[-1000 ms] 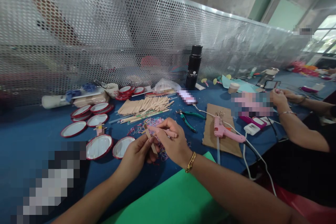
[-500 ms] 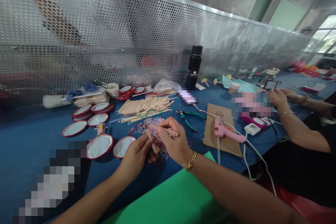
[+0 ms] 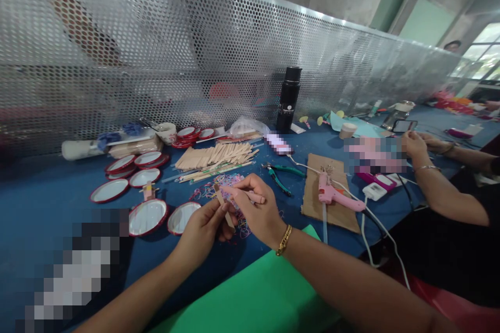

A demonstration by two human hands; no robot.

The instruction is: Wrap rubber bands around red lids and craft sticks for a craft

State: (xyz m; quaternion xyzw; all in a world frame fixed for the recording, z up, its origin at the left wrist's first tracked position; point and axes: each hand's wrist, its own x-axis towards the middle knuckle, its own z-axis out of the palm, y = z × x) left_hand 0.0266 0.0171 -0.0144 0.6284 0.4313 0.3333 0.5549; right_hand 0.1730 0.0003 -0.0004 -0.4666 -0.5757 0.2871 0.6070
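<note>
My left hand is closed on a flat wooden craft stick, held tilted with its darker brown end up. My right hand grips a slim pink pen-like tool; its front end points at the upper part of the stick. Whether the tip touches the wood I cannot tell. Beneath both hands lies a tangle of coloured threads. Just behind is a spread of loose craft sticks. White lids with red rims sit left of my left hand.
Right of my hands are green-handled cutters and a pink glue gun on cardboard, with white cables. A black bottle stands by the perforated metal screen. Green sheet lies in front. Another person's hands hold a phone at right.
Almost nothing differs. Both hands keep their hold on the stick and the pink tool, and the whole view has shifted very slightly.
</note>
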